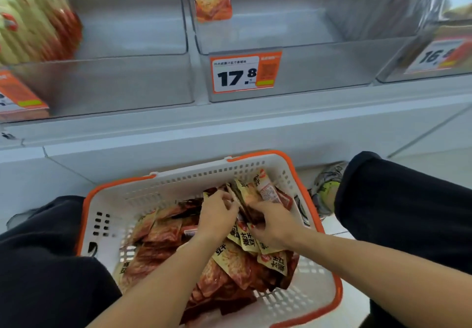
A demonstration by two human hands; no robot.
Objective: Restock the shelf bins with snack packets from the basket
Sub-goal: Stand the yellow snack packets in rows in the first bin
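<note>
Orange-edged price tag (245,73) "17.8" on clear middle bin (319,69).

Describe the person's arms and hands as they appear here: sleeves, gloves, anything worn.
Both forearms are bare up to the frame edge, with no sleeves in view. The left hand and right hand wear no gloves; no rings, watch or bracelet can be seen. The fingernails look short and unpainted, as far as the picture shows.

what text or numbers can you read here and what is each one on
"17.8": orange-edged price tag on the middle shelf bin; small print above it too small to read.
"16." then cut off: blurred price tag on the right bin.
Left tag: blurred, unreadable.
Snack packets in the basket: large printed characters, too tilted to read surely.
</note>
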